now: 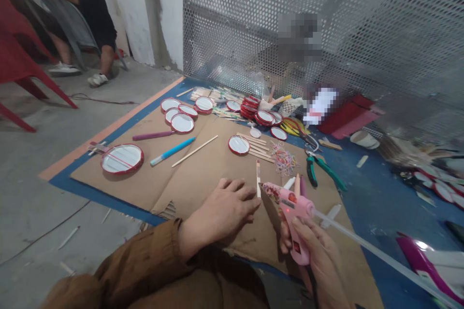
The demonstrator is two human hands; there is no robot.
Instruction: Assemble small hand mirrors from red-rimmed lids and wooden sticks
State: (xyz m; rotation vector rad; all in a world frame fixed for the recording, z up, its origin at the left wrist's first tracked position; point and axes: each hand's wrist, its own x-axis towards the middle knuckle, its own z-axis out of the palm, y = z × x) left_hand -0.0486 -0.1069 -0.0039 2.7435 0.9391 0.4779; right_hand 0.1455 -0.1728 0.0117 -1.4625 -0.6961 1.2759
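My right hand [308,241] is wrapped round a pink glue gun [295,210], a long clear glue stick trailing out of its back. The gun's nozzle meets a short flat wooden stick [258,174] standing out from the cardboard [195,188]. Beside that stick's lower end are the fingertips of my left hand [226,207], which look closed on it. Just beyond lie a round red-rimmed disc [239,145], several flat sticks [259,147] and a heap of coloured bits [284,159].
More red-rimmed discs [182,123] lie at the back. A blue pen [173,151] and a thin stick [195,151] are left of centre, green-handled pliers [326,171] at the right. Behind stands a perforated metal panel [239,24]; a person [92,5] sits at the upper left.
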